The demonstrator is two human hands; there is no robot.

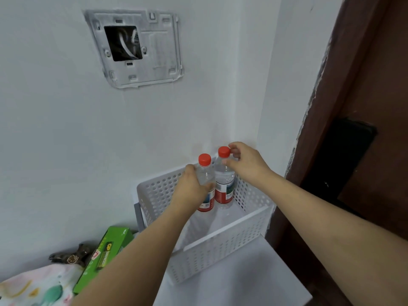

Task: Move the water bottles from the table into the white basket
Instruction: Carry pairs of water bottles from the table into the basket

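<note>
Two clear water bottles with red caps and red labels stand upright inside the white perforated basket (231, 246), at its far corner. My left hand (192, 186) is wrapped around the body of the left bottle (205, 173). My right hand (245, 160) pinches the neck and cap of the right bottle (225, 182) with thumb and fingers. The lower parts of both bottles are partly hidden by my left hand and the basket wall.
The basket sits on a white table (242, 288) in a wall corner. A green battery box (106, 255), a dark small item (72, 257) and a patterned cloth (37, 288) lie at the left. A brown door (364, 129) stands at the right.
</note>
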